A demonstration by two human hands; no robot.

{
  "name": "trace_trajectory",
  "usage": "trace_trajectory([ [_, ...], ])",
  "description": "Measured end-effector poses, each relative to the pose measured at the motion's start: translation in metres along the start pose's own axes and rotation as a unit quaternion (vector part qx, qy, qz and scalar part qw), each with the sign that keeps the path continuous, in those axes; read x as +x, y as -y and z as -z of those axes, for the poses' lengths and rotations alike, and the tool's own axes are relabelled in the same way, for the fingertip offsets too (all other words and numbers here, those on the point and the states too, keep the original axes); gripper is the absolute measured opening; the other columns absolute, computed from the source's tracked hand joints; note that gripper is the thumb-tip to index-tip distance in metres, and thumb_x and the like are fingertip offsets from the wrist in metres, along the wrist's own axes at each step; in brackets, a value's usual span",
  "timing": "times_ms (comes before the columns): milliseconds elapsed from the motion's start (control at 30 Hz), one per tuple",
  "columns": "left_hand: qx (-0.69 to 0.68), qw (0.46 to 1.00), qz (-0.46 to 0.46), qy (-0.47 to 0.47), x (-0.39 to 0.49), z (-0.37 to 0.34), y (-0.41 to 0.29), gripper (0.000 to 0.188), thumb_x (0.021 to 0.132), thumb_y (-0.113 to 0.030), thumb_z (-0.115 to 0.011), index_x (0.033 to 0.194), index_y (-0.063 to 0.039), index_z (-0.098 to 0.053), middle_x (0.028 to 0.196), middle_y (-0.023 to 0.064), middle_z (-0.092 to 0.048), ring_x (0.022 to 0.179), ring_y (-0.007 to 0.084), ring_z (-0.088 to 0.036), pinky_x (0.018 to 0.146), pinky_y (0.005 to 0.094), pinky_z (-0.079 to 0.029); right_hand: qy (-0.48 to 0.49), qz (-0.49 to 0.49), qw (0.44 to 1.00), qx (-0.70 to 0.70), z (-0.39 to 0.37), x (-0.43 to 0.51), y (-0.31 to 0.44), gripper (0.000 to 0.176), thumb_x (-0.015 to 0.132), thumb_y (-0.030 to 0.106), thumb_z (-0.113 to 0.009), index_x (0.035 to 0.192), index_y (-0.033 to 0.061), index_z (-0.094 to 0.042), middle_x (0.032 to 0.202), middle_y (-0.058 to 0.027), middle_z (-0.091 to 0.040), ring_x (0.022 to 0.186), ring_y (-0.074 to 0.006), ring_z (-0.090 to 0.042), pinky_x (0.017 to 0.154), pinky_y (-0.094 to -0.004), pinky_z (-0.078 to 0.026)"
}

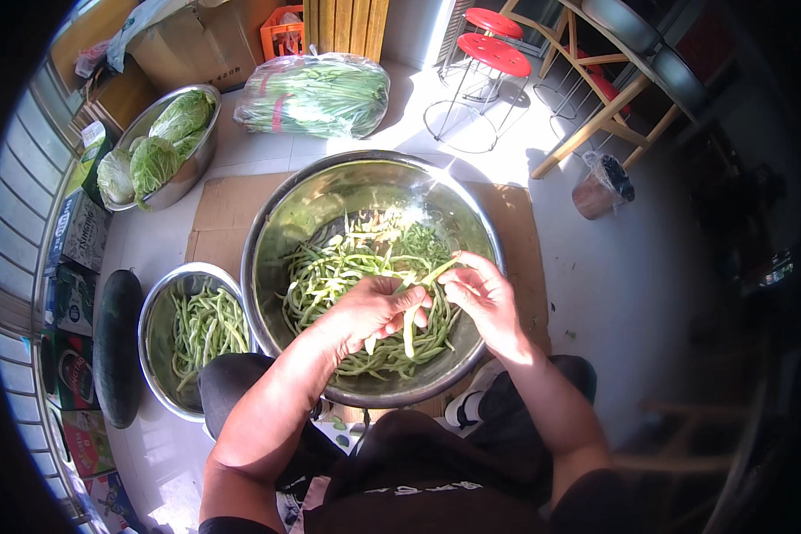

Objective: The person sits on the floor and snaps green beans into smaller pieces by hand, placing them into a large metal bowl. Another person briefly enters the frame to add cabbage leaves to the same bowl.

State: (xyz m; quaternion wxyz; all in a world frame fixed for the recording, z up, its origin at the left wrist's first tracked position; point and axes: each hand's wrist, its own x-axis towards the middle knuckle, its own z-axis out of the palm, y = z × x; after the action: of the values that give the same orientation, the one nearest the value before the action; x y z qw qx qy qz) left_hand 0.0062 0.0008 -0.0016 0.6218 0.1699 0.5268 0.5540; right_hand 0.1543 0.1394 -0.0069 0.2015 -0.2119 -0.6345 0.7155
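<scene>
Both of my hands are over a large steel basin [367, 399] holding many green beans [320, 280]. My left hand [384, 308] is closed around a few bean pods [409, 334], which stick out below and beyond its fingers. With thumb and fingertips, my right hand [478, 288] pinches the far end of a pod [440, 269] that extends from the left hand. Small green scraps [424, 241] and pale bits [380, 225] lie at the basin's far side. A smaller steel bowl [148, 347] with more green beans [210, 327] stands to the left, close against the basin.
Flattened cardboard [530, 267] lies under the basin. At left are a large dark green gourd [117, 347], boxes [73, 300] and a steel bowl [203, 150] of cabbages [157, 163]. Bagged leafy greens [314, 97], red stools [494, 55] and a waste bin [594, 193] stand farther off.
</scene>
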Motion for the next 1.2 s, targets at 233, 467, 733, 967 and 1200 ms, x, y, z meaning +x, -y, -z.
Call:
trace_trajectory([
  [233, -0.157, 0.984, -0.022, -0.086, 0.018, 0.005, -0.007, 0.028, 0.095, -0.025, -0.049, 0.1, 0.0, -0.058, 0.073, 0.0011, -0.056, 0.048, 0.0063, -0.034, 0.043, 0.0208, -0.028, 0.103, 0.31, 0.859, -0.393, -0.006, -0.014, -0.003, 0.021, 0.073, 0.001, -0.067, 0.093, 0.0012, -0.061, 0.089, -0.0135, -0.063, 0.075, -0.0291, -0.062, 0.068, -0.0348, -0.051],
  [467, -0.107, 0.984, -0.032, -0.137, 0.026, -0.009, -0.005, 0.027, 0.096, -0.023, -0.047, 0.101, 0.0, -0.059, 0.07, 0.0014, -0.055, 0.046, 0.0057, -0.033, 0.041, 0.0199, -0.027, 0.131, 0.356, 0.814, -0.439, 0.0, -0.009, -0.002, 0.021, 0.072, 0.006, -0.067, 0.091, 0.0, -0.062, 0.084, -0.0121, -0.062, 0.07, -0.0268, -0.062, 0.062, -0.0347, -0.051],
  [733, -0.037, 0.988, -0.046, -0.142, 0.026, -0.013, 0.001, 0.027, 0.096, -0.024, -0.047, 0.098, -0.001, -0.062, 0.069, 0.0013, -0.06, 0.043, 0.0044, -0.033, 0.039, 0.0201, -0.027, 0.152, 0.362, 0.801, -0.451, -0.002, -0.01, -0.005, 0.013, 0.071, 0.01, -0.062, 0.083, 0.0041, -0.06, 0.072, -0.0073, -0.058, 0.062, -0.0248, -0.057, 0.057, -0.0354, -0.048],
  [967, -0.046, 0.978, -0.075, -0.189, 0.024, -0.014, 0.003, 0.025, 0.095, -0.023, -0.048, 0.094, -0.002, -0.062, 0.066, 0.0014, -0.059, 0.038, 0.0042, -0.03, 0.036, 0.0203, -0.025, 0.13, 0.357, 0.773, -0.508, -0.007, -0.011, -0.002, 0.009, 0.066, 0.008, -0.062, 0.073, 0.0062, -0.056, 0.065, -0.0051, -0.053, 0.059, -0.0224, -0.055, 0.054, -0.0336, -0.047],
  [1200, 0.021, 0.984, -0.07, -0.166, 0.025, -0.015, 0.01, 0.029, 0.095, -0.026, -0.047, 0.096, -0.003, -0.063, 0.063, 0.001, -0.059, 0.039, 0.0045, -0.037, 0.037, 0.019, -0.029, 0.153, 0.387, 0.755, -0.506, -0.007, -0.01, 0.0, 0.012, 0.066, 0.011, -0.061, 0.066, 0.0076, -0.05, 0.062, -0.0042, -0.049, 0.054, -0.0214, -0.051, 0.051, -0.032, -0.045],
])
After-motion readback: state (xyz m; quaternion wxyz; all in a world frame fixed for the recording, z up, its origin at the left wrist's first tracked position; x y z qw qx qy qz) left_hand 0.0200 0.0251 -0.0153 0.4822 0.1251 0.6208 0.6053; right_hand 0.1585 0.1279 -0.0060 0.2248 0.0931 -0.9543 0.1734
